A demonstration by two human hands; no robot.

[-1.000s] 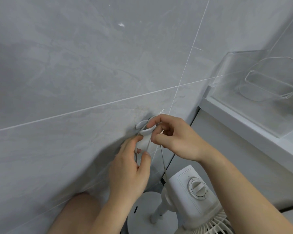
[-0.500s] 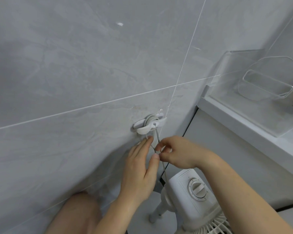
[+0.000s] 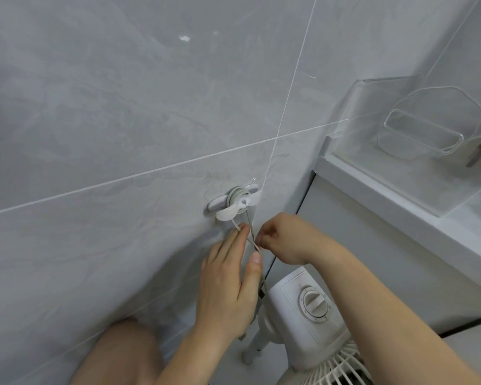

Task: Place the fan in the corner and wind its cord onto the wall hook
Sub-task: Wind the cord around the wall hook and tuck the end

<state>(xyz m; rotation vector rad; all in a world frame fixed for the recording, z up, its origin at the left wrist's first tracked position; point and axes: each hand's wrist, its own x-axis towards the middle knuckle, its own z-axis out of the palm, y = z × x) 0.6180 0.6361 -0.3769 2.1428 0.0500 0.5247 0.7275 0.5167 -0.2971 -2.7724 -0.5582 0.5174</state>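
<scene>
Two hands meet just below the wall hook [image 3: 235,202], a white plastic fitting stuck to the grey tiled wall [image 3: 122,120] close to the corner. Several turns of thin white cord [image 3: 250,232] are wound round the hook's neck, and two strands drop from it and cross between the hands. The right hand [image 3: 283,240] has its fingers [image 3: 261,241] curled, pinching the cord just under the hook. The left hand [image 3: 228,290] is held flat and upright beside it, fingers straight, thumb tip and fingertips touching the crossing strands; whether it actually grips them cannot be told. From there the cord runs down behind the left thumb toward the fan [image 3: 308,309]. The fan is white, standing on the floor in the corner below the hands, with a round rotary knob on top of its housing, a slim neck under it and part of its ribbed grille at the bottom edge. A white ledge [image 3: 400,201] at the right carries a clear plastic holder [image 3: 417,129].
</scene>
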